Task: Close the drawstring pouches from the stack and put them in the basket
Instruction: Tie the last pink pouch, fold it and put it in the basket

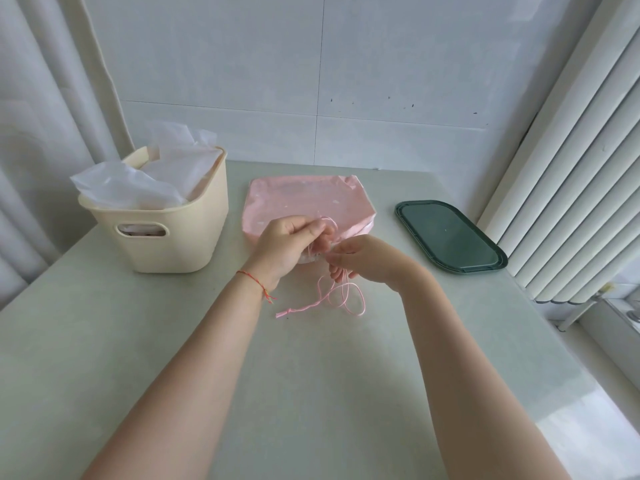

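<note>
A pink drawstring pouch (304, 199) lies flat on the table's middle, its gathered mouth toward me. My left hand (289, 242) grips that bunched mouth and pinches a loop of pink cord at its top. My right hand (363, 259) pinches the pink drawstring (332, 299) just right of the mouth; the cord's loose loops and knotted end trail on the table below my hands. The cream basket (173, 237) stands to the left with several pale, translucent pouches (138, 185) piled in it and spilling over the rim.
A dark green tray (450, 237) lies at the right, near a ribbed white radiator (571, 168). A curtain (45, 133) hangs behind the basket. The grey-green table (311, 393) reaches a tiled wall at the back.
</note>
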